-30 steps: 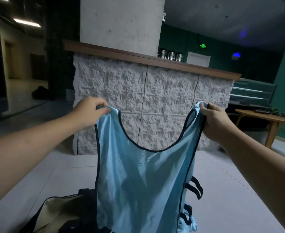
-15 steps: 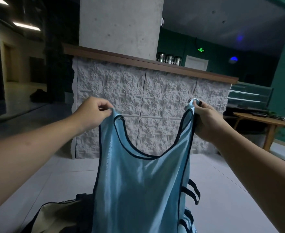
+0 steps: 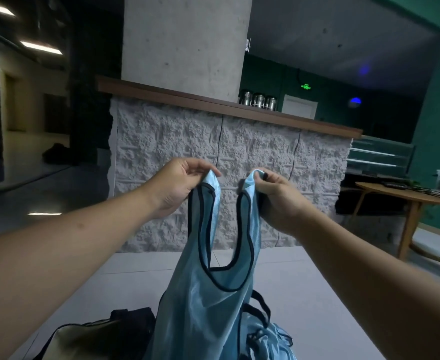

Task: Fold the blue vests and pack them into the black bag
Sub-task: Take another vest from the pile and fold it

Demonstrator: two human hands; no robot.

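A light blue vest (image 3: 203,302) with black trim hangs in the air in front of me. My left hand (image 3: 178,187) pinches its left shoulder strap at the top. My right hand (image 3: 276,196) pinches the right shoulder strap. The two straps are close together, a small gap apart, and the neckline sags in a narrow U. The black bag (image 3: 125,331) with a pale lining lies open on the floor at the bottom left, partly hidden by the vest. More blue vests (image 3: 271,341) are heaped at the bottom, right of the hanging one.
A white rough-stone counter (image 3: 265,162) with a wooden top stands straight ahead, a concrete pillar (image 3: 185,45) rising behind it. A round wooden table (image 3: 406,201) stands at the right. Pale floor tiles (image 3: 291,289) surround the bag.
Both hands have come together toward the middle, bringing the two shoulder straps almost side by side. The vest, spread wide before, now hangs narrow and bunched.
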